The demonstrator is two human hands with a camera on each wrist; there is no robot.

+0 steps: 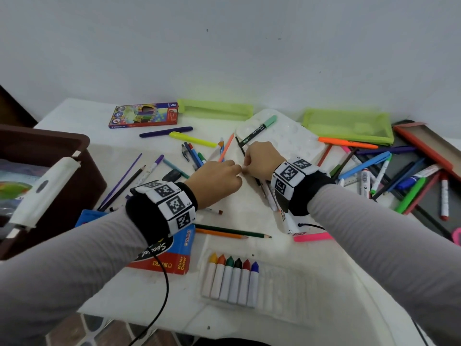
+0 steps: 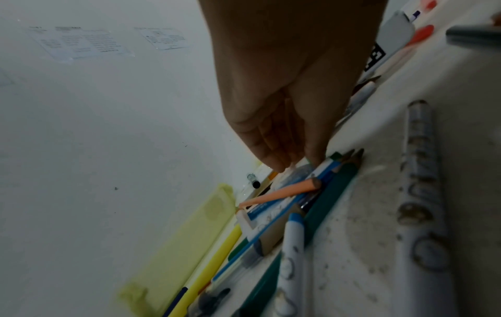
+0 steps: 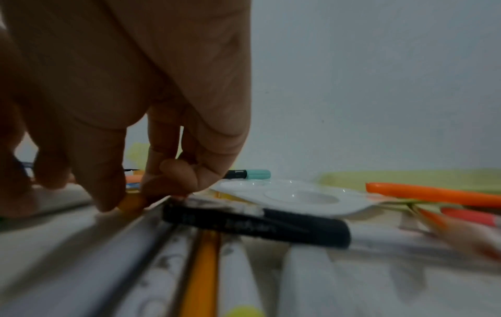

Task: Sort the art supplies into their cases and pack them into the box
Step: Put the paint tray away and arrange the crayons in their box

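Pens, markers and pencils lie scattered over the white table point(image 1: 249, 211). My two hands meet fingertip to fingertip at its middle. My right hand point(image 1: 247, 166) pinches the end of a yellow pencil point(image 3: 203, 268) between thumb and forefinger point(image 3: 130, 203), low on the table among white markers. My left hand point(image 1: 235, 171) points down, its thumb and fingertips bunched together point(image 2: 294, 164) just above a peach pencil point(image 2: 282, 193) and blue pens. What they hold, if anything, is hidden. A clear tray point(image 1: 282, 290) near me holds several crayons point(image 1: 232, 278).
A brown box point(image 1: 82, 151) stands at the left. Two green mesh pouches point(image 1: 217, 109) point(image 1: 349, 126) and a coloured-pencil box point(image 1: 144, 115) lie at the back, a white palette point(image 1: 294, 141) beyond my right hand. A watercolour box point(image 1: 179, 260) sits under my left forearm. A red-edged case point(image 1: 424, 146) is at the right.
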